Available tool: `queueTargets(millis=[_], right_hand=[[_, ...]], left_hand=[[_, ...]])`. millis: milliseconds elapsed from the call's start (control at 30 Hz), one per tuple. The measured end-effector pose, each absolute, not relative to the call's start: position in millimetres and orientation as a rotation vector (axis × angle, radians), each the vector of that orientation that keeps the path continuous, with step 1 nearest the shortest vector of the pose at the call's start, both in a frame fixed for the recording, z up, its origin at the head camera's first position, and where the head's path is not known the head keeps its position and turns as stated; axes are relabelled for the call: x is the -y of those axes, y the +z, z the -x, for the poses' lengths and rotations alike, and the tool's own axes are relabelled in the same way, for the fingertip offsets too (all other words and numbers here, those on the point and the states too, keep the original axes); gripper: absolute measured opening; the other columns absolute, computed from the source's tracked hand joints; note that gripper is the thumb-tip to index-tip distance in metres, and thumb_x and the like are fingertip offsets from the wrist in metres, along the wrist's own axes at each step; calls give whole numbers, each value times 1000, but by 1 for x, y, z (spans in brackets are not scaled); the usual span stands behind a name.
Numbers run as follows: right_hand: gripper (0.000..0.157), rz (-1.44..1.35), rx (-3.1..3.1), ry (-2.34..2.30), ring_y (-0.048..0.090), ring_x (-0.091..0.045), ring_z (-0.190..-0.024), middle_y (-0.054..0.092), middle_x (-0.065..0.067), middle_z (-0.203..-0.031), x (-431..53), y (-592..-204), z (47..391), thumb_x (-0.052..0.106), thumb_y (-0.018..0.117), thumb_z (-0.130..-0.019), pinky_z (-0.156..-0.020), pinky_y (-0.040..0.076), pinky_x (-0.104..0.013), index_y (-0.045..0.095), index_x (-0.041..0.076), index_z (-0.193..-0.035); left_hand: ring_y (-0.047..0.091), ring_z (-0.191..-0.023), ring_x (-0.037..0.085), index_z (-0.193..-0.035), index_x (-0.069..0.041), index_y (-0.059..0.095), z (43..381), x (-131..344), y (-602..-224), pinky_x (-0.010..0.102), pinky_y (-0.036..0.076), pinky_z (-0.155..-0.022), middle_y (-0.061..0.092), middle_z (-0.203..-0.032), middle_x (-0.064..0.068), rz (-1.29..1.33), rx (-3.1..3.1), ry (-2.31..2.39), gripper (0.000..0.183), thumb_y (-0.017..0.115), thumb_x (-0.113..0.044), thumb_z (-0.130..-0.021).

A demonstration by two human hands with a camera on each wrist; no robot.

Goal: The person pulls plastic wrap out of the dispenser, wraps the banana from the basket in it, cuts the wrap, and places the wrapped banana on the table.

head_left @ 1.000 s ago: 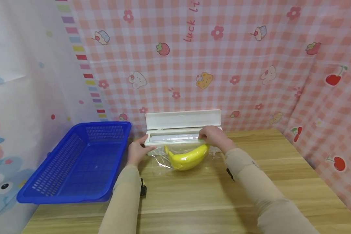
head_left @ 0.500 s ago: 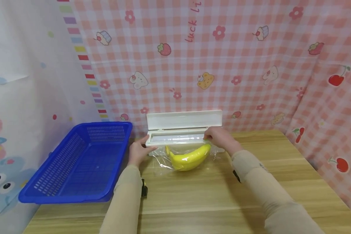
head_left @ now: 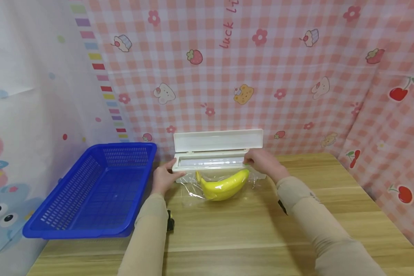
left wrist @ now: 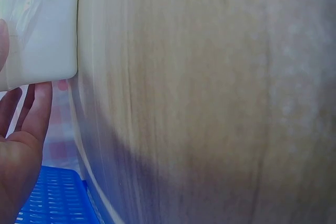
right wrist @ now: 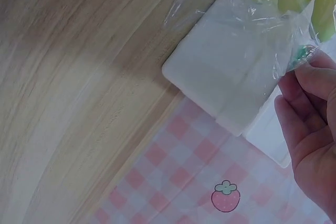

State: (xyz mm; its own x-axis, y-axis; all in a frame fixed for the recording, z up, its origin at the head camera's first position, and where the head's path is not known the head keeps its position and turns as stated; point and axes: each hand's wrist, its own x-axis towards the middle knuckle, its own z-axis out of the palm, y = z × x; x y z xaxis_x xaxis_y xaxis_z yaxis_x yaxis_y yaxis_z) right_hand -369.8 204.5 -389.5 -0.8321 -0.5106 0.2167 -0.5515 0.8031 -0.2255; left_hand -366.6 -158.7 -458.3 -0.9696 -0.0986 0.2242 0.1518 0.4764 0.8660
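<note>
A white cling film dispenser [head_left: 210, 155] stands by the back wall with its lid [head_left: 219, 141] raised, a film roll [head_left: 210, 162] inside. Clear film [head_left: 189, 190] hangs over its front edge and covers a bunch of yellow bananas [head_left: 224, 187] in front. My left hand [head_left: 163, 179] grips the dispenser's left end, thumb in front and fingers behind. Near the right end, my right hand [head_left: 263, 163] pinches a small green slide cutter [right wrist: 303, 52] on the front edge, mostly hidden by the fingers. In the right wrist view crumpled film [right wrist: 262, 30] lies against the white casing.
A blue plastic basket [head_left: 138, 203] with slotted sides stands left of my left arm. The wooden table [head_left: 227, 237] ends at a pink checked cloth [head_left: 207, 76] hung behind and at the right.
My right hand has slid to the right along the dispenser's front edge, uncovering more of the roll. The left hand keeps its hold; the bananas and film stay in place.
</note>
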Motion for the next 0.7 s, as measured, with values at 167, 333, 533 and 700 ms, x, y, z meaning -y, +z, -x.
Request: queueTargets(millis=[167, 333, 533, 700], right_hand=[[21, -824, 2859, 441, 67, -25, -93, 72, -5, -95, -209, -391, 370, -8, 63, -89, -86, 55, -41, 76, 9, -91], [18, -820, 2856, 456, 67, -25, -92, 72, -5, -95, -212, -392, 370, -6, 64, -89, -86, 55, -41, 76, 8, -91], [19, -833, 2839, 450, 67, -26, -89, 71, -6, -94, -217, -393, 372, -8, 63, -88, -84, 55, -41, 75, 8, -89], [19, -837, 2824, 446, 67, -27, -90, 73, -7, -94, -220, -394, 372, -8, 64, -88, -84, 55, -42, 75, 7, -87]], left_hand=[[56, -122, 29, -135, -1, 58, 366, 159, -459, 40, 48, -99, 58, -134, 17, 47, 2487, -1484, 71, 89, -16, -73], [55, -123, 30, -135, -1, 58, 368, 158, -459, 40, 47, -101, 58, -134, 17, 59, 2494, -1472, 71, 89, -16, -73], [55, -124, 29, -135, -2, 58, 368, 158, -459, 39, 46, -101, 58, -134, 17, 55, 2496, -1469, 71, 89, -17, -73], [56, -123, 31, -135, 0, 58, 367, 159, -459, 40, 47, -100, 58, -134, 18, 58, 2487, -1461, 71, 89, -14, -73]])
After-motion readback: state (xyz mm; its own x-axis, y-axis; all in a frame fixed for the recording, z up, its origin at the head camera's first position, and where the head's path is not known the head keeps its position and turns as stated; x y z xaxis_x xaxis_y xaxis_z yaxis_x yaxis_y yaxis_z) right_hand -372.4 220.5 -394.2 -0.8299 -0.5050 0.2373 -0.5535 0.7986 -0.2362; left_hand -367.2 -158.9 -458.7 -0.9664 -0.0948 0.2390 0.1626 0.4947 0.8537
